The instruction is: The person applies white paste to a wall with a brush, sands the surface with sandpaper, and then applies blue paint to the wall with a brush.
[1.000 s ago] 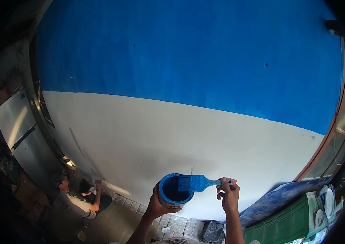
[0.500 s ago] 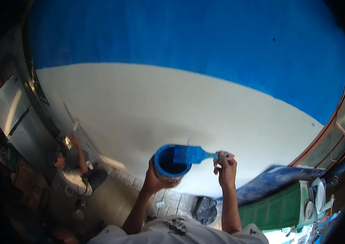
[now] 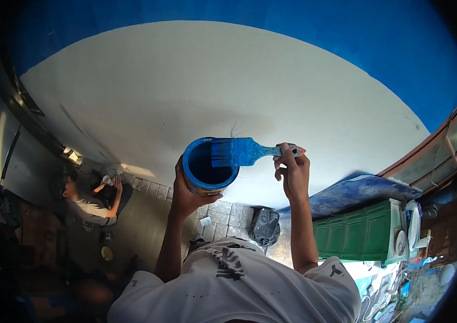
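Observation:
My left hand (image 3: 187,192) is wrapped around a paint can (image 3: 207,189) with a blue-coated rim and dark blue inside. In my right hand (image 3: 294,171) is a paintbrush (image 3: 253,152), gripped by its handle and coated in blue paint. The brush lies level, its bristles over the right side of the can's mouth; a few stray bristles stick up from it. How deep the paint is cannot be made out. Ahead of both hands stands a wall (image 3: 147,102), pale below and blue above a curved-looking edge.
A person (image 3: 91,207) sits low at the left by the wall, hands around a small pale object. On the right are a green cabinet-like piece (image 3: 352,231) and a blue-stained sheet (image 3: 347,194). A black bag (image 3: 264,227) rests on the paved floor (image 3: 229,214).
My view has tilted down, so can, brush and hands appear higher and the blue band narrower. The other person's raised arm has come down.

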Demonstrator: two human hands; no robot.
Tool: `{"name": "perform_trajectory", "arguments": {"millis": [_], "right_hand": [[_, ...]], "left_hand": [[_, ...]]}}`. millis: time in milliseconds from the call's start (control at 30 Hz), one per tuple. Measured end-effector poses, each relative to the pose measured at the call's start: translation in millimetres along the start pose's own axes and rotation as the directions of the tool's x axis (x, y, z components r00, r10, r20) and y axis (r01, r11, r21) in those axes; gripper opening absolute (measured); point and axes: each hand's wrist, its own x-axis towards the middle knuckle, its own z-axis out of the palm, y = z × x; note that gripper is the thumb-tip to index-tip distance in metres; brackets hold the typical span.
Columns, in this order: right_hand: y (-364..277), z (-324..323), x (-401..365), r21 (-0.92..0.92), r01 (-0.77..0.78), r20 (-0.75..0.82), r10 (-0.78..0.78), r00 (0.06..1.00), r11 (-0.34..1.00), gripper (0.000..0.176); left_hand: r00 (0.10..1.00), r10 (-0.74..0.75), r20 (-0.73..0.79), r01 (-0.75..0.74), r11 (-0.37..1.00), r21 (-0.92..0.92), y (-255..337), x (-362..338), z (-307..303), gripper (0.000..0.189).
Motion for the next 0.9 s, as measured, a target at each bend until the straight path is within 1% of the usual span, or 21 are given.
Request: {"name": "perform_trajectory", "arguments": {"millis": [67, 267, 400, 467, 533, 600, 633, 667, 700, 767, 800, 900], "right_hand": [[0, -2, 3, -0.031, 0.037, 0.067, -0.035, 0.997, 0.999, 0.031], [-2, -2, 5, -0.049, 0.095, 0.143, -0.087, 0.986, 0.994, 0.032], [-3, -1, 8, -0.04, 0.104, 0.143, -0.097, 0.985, 0.994, 0.032], [-4, 2, 12, -0.017, 0.07, 0.147, -0.067, 0.987, 0.997, 0.033], [-12, 5, 15, -0.012, 0.067, 0.167, -0.064, 0.984, 0.998, 0.035], [-21, 10, 22, -0.011, 0.052, 0.194, -0.049, 0.98, 0.999, 0.039], [-26, 14, 28, 0.004, 0.049, 0.216, -0.048, 0.975, 0.999, 0.04], [-33, 22, 36, 0.014, 0.041, 0.236, -0.043, 0.971, 0.999, 0.042], [-40, 30, 39, 0.024, 0.063, 0.249, -0.067, 0.966, 0.998, 0.042], [-55, 45, 42, 0.017, 0.061, 0.206, -0.063, 0.977, 0.998, 0.047], [-63, 50, 44, 0.018, 0.071, 0.214, -0.073, 0.974, 0.997, 0.047], [-97, 68, 57, -0.017, 0.216, 0.198, -0.209, 0.958, 0.976, 0.052]], "left_hand": [[1.0, -0.007, -0.001, 0.007, 1.0, 0.002, -1, 1, 4, 0.133], [1.0, 0.0, 0.005, 0.0, 1.0, -0.021, -6, 7, 5, 0.133], [1.0, -0.006, 0.003, 0.006, 1.0, -0.012, -5, 9, 5, 0.132], [1.0, 0.003, -0.008, -0.003, 1.0, -0.008, -7, 9, 6, 0.131], [0.999, -0.05, -0.011, 0.048, 0.992, -0.119, -13, 11, 7, 0.126], [0.997, -0.071, 0.001, 0.07, 0.984, -0.167, -16, 11, 3, 0.128], [0.999, -0.041, 0.003, 0.041, 0.988, -0.148, -21, 15, 0, 0.128], [0.999, -0.053, 0.004, 0.053, 0.983, -0.179, -22, 19, -5, 0.127], [1.0, -0.025, 0.001, 0.025, 0.99, -0.14, -20, 19, -8, 0.127], [1.0, 0.009, -0.008, -0.01, 0.995, -0.102, -15, 24, -17, 0.127], [1.0, 0.004, 0.003, -0.004, 0.996, -0.091, -12, 24, -22, 0.126], [1.0, -0.002, 0.0, 0.002, 0.997, -0.071, -8, 26, -33, 0.125]]}}
